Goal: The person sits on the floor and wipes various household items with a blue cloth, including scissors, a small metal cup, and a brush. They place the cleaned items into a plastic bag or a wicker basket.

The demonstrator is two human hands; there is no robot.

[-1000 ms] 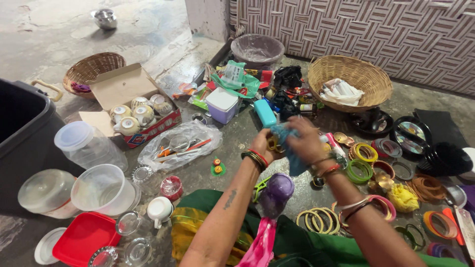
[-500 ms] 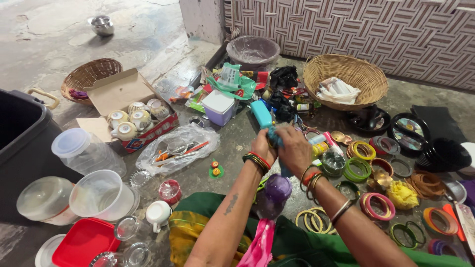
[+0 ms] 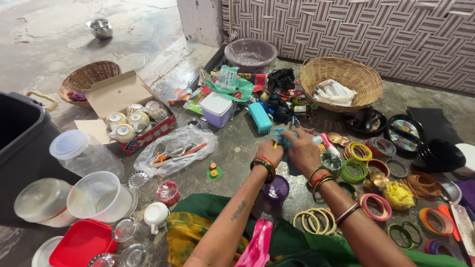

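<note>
teal brush [image 3: 260,117] now lies clear of hands.

Even, soft daylight, fairly bright; no hard shadows, only faint dark patches under the things. Light seems stronger at the floor's [image 3: 59,29] far left, where wet concrete shines pale. Small glints on the steel bowl [image 3: 101,27] and the clear plastic jars [image 3: 84,153]. Black bin [image 3: 20,143] reads as flat dark mass, little detail. Focus sharp mid-frame; slight motion blur on both hands. Wide-angle lens bends the wall's [image 3: 376,34] lines toward the edges.
</note>
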